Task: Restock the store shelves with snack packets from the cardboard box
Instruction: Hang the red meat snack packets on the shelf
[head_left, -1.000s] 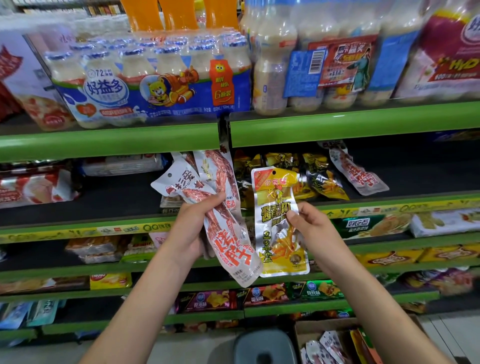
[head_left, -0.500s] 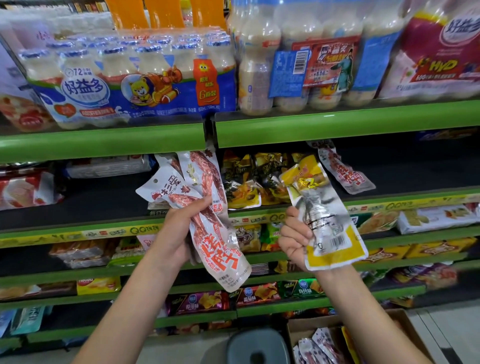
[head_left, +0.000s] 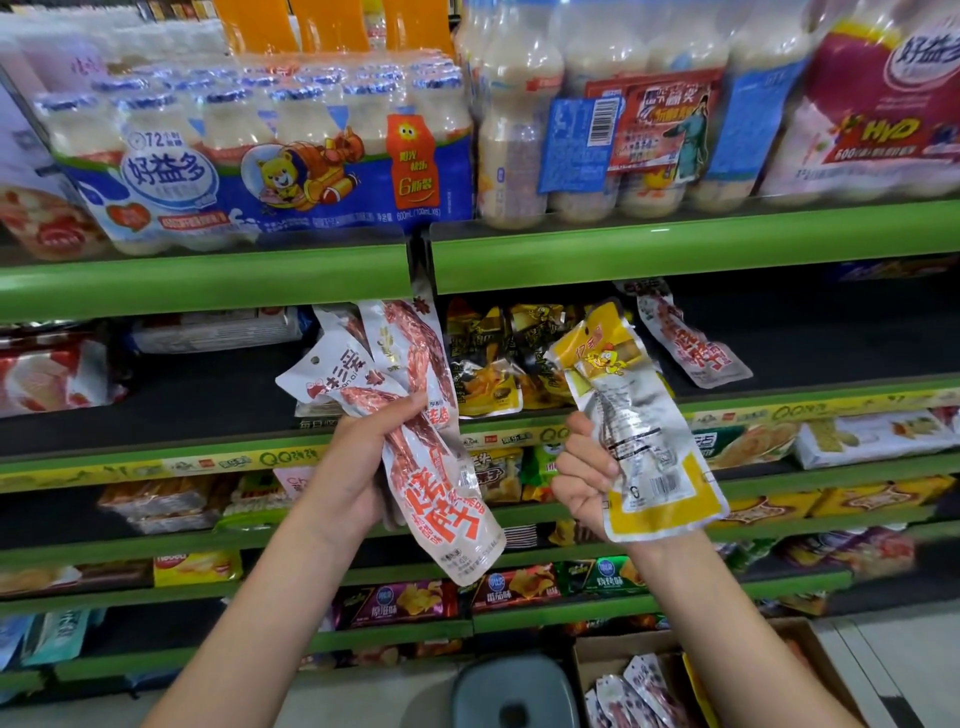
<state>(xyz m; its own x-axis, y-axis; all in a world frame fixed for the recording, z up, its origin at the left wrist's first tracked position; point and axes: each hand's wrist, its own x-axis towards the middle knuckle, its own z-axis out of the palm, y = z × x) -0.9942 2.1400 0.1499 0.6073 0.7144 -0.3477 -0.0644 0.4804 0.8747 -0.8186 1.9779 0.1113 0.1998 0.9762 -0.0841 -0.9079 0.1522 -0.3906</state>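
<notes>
yellow packet (head_left: 641, 431) in right grip (head_left: 584, 475)

The yellow snack packet (head_left: 641, 431) has been turned over in the right hand (head_left: 584, 475), so that its silver printed back is now shown instead of its front, and it has been tilted, top leaning left, toward the second shelf (head_left: 810, 410)

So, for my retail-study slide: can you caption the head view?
Facing green shelves, left hand grips red-and-white snack packets; right hand holds a yellow packet, back side showing.
</notes>
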